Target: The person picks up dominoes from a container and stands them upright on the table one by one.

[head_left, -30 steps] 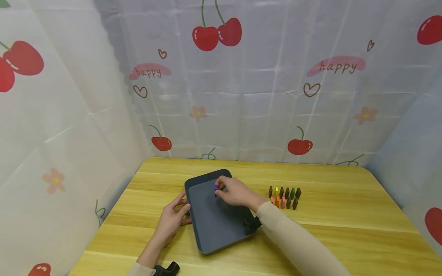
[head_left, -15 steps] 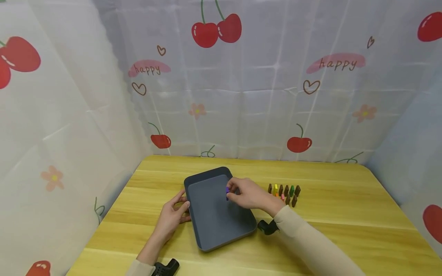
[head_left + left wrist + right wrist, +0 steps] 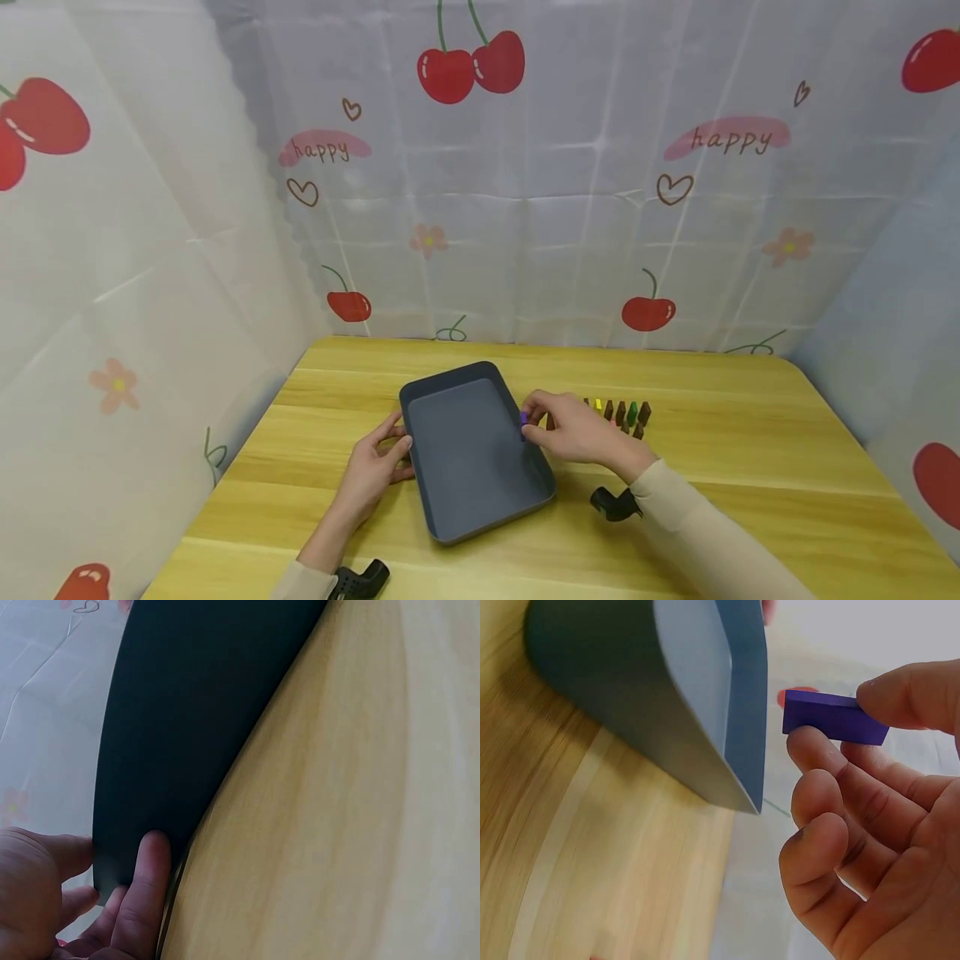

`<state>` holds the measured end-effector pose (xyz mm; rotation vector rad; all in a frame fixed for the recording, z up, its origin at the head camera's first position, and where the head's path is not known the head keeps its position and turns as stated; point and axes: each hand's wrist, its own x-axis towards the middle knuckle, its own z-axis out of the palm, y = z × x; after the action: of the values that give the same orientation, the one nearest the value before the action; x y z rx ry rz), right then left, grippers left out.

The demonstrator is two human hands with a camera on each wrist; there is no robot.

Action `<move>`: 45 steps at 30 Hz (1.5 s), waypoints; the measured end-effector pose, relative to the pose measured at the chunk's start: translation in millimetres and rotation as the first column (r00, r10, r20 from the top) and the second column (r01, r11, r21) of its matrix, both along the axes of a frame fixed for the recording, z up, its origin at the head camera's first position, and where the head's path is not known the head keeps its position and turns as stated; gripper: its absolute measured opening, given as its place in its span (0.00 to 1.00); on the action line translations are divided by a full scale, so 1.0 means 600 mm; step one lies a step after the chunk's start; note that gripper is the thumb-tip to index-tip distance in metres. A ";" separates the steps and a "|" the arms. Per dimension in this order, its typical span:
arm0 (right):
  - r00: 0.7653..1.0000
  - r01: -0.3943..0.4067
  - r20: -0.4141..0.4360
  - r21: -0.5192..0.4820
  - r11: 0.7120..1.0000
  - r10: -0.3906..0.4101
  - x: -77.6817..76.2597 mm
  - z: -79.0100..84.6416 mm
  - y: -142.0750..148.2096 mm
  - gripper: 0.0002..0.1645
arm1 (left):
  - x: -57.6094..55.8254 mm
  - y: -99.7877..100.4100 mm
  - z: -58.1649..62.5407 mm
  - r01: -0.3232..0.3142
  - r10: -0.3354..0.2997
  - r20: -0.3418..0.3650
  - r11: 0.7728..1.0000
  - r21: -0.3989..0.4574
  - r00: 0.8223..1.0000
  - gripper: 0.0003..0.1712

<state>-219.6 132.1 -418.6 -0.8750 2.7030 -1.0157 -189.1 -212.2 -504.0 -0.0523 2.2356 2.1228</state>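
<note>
My right hand [image 3: 573, 427] pinches a purple domino block [image 3: 832, 718] between its thumb and fingertips. In the head view the block [image 3: 523, 425] is at the right rim of a dark grey rectangular tray [image 3: 480, 467]; the right wrist view shows a gap between block and tray. The left hand [image 3: 375, 460] rests against the tray's left side. Its fairly straight fingers touch the outer wall [image 3: 187, 712] in the left wrist view. No block shows inside the tray.
Several domino blocks, brown, green [image 3: 632, 412], yellow [image 3: 597, 404] and other colours, stand upright in rows right of the tray, partly hidden by the right hand. A wooden table [image 3: 720, 467] lies beneath, with printed curtains behind and at the sides.
My right hand has carried the purple block rightward, from above the middle of the tray to its right rim, covering part of the block rows. The left hand and tray have stayed put.
</note>
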 end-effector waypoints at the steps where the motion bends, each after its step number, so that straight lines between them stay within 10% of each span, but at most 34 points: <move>1: 1.000 0.003 0.002 -0.001 1.000 -0.003 0.001 0.001 0.005 0.07 | -0.001 0.000 0.001 0.002 -0.002 -0.001 1.000 0.000 1.000 0.34; 29: 0.997 0.071 -0.021 -0.009 0.997 -0.071 0.046 -0.003 0.150 0.05 | 0.004 -0.003 -0.001 -0.014 0.014 0.014 1.000 -0.015 1.000 0.34; 45: 0.971 0.238 0.002 0.026 0.971 -0.238 0.064 -0.007 0.226 0.07 | -0.001 0.001 0.002 -0.009 0.009 0.003 1.000 -0.001 1.000 0.34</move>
<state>-181.3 267.8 -423.1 -0.5507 2.8607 -1.0196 -189.7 -211.7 -502.9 -0.0658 2.2384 2.1248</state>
